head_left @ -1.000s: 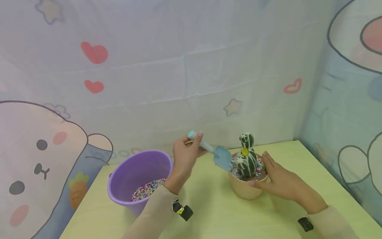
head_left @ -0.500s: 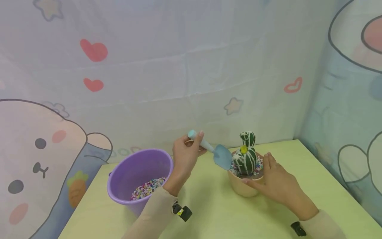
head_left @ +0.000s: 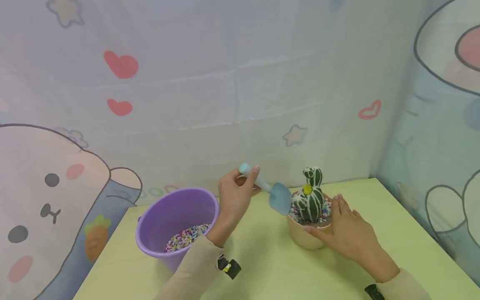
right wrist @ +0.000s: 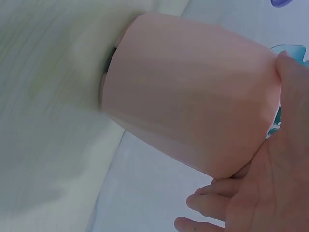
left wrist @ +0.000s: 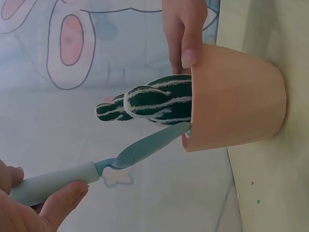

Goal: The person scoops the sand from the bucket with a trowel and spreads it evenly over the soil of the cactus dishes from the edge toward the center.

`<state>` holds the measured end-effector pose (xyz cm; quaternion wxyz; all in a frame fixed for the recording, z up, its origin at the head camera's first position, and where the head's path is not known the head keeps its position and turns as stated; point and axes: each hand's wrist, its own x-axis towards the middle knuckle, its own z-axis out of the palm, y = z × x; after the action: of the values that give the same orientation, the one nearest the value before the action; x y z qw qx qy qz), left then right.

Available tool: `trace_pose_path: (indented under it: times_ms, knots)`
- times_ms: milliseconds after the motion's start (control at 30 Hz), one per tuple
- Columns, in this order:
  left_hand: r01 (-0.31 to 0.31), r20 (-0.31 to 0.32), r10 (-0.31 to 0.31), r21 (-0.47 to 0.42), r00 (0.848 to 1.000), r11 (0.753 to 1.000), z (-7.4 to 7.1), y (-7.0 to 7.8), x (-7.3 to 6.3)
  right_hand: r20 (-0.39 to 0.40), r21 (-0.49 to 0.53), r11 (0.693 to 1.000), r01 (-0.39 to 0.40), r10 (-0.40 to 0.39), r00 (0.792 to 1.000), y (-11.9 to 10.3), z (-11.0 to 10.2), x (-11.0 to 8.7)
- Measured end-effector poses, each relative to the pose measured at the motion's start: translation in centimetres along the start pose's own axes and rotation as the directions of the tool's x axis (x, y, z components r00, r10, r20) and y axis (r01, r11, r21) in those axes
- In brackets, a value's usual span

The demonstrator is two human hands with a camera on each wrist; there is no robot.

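In the head view my left hand [head_left: 234, 202] pinches the handle of a light blue toy trowel [head_left: 280, 199] from above. The trowel blade slants down to the left rim of a peach flower pot [head_left: 304, 234]; in the left wrist view its tip [left wrist: 183, 127] dips just inside that rim. A green-and-white fabric cactus [head_left: 312, 205] with a yellow flower stands in the pot, with small multicoloured beads [head_left: 325, 208] about its base. My right hand [head_left: 352, 233] holds the pot at its right side, thumb at the near rim and fingers at the far rim.
Left of the pot stands a purple bucket [head_left: 165, 221] holding more multicoloured beads [head_left: 186, 238]. A couple of loose beads [left wrist: 258, 201] lie on the pale yellow table [head_left: 258, 266]. A printed curtain [head_left: 240, 91] hangs directly behind the table.
The right hand has shifted slightly left and round the pot, and the pot with the cactus has turned a little. The trowel stays at the rim, almost unmoved.
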<state>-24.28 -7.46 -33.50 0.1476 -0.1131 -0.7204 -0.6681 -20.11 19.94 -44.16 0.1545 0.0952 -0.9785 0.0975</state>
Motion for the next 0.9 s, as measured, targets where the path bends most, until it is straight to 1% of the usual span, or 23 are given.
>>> trace_pose_path:
  times_ms: [100, 233, 300, 400, 467, 533, 567, 600, 633, 667, 733, 767, 800, 833, 867, 900]
  knots:
    - [-0.009, 0.0, 0.009, 0.007, 1.0, 1.0, -0.2, 0.1, -0.1, 0.014, 0.029, 1.0, 0.009, -0.01, 1.0, 0.1, 0.1, 0.1]
    - [-0.033, 0.005, 0.033, 0.014, 0.999, 0.999, -0.5, 0.3, -0.3, 0.031, 0.1, 0.995, 0.02, -0.023, 0.999, 0.4, 0.0, 0.3]
    - [-0.041, 0.006, 0.041, 0.028, 0.999, 0.999, -0.7, 0.4, -0.4, 0.041, 0.137, 0.99, 0.015, -0.021, 0.999, 0.5, -0.3, 0.5]
    - [-0.056, -0.009, 0.057, 0.049, 0.998, 0.997, -1.3, 0.5, -0.5, 0.058, 0.208, 0.978, -0.028, 0.016, 0.998, 0.5, -1.3, 0.8]
    - [-0.069, -0.026, 0.071, 0.049, 0.997, 0.996, -1.8, 0.7, -0.5, 0.026, 0.271, 0.961, -0.054, 0.049, 0.998, 0.3, -2.1, 0.9]
    - [-0.085, -0.043, 0.086, 0.04, 0.995, 0.996, -2.4, 1.0, -0.5, -0.074, 0.349, 0.936, -0.052, 0.083, 0.994, -0.1, -2.9, 1.0]
    - [-0.091, -0.052, 0.092, 0.031, 0.994, 0.995, -2.7, 1.2, -0.5, -0.154, 0.389, 0.921, -0.027, 0.094, 0.984, -0.4, -3.1, 1.0]
    - [-0.096, -0.061, 0.097, 0.021, 0.993, 0.995, -3.0, 1.4, -0.5, -0.246, 0.425, 0.905, 0.016, 0.099, 0.964, -0.7, -3.3, 1.1]
    - [-0.096, -0.073, 0.097, 0.016, 0.993, 0.995, -3.3, 1.7, -0.5, -0.34, 0.451, 0.89, 0.067, 0.102, 0.935, -1.0, -3.4, 1.1]
    - [-0.099, -0.083, 0.1, 0.016, 0.991, 0.995, -3.7, 2.0, -0.4, -0.434, 0.466, 0.875, 0.13, 0.098, 0.895, -1.3, -3.5, 1.3]
    - [-0.105, -0.101, 0.107, 0.019, 0.989, 0.994, -4.4, 2.6, -0.4, -0.593, 0.468, 0.844, 0.262, 0.08, 0.801, -2.1, -3.7, 1.6]
    - [-0.106, -0.109, 0.107, 0.019, 0.988, 0.994, -4.8, 2.9, -0.4, -0.656, 0.454, 0.83, 0.323, 0.066, 0.752, -2.5, -3.8, 1.9]
    - [-0.11, -0.115, 0.112, 0.02, 0.987, 0.994, -5.3, 3.2, -0.4, -0.701, 0.441, 0.816, 0.374, 0.052, 0.712, -2.9, -3.9, 2.1]
    - [-0.114, -0.122, 0.116, 0.025, 0.986, 0.993, -5.7, 3.5, -0.4, -0.736, 0.425, 0.803, 0.418, 0.038, 0.676, -3.5, -4.1, 2.4]
    - [-0.121, -0.126, 0.123, 0.027, 0.984, 0.992, -6.2, 3.8, -0.3, -0.763, 0.408, 0.791, 0.455, 0.022, 0.646, -4.0, -4.3, 2.6]
    - [-0.127, -0.132, 0.129, 0.026, 0.983, 0.992, -6.7, 4.1, -0.2, -0.779, 0.403, 0.775, 0.487, 0.011, 0.627, -4.5, -4.5, 2.8]
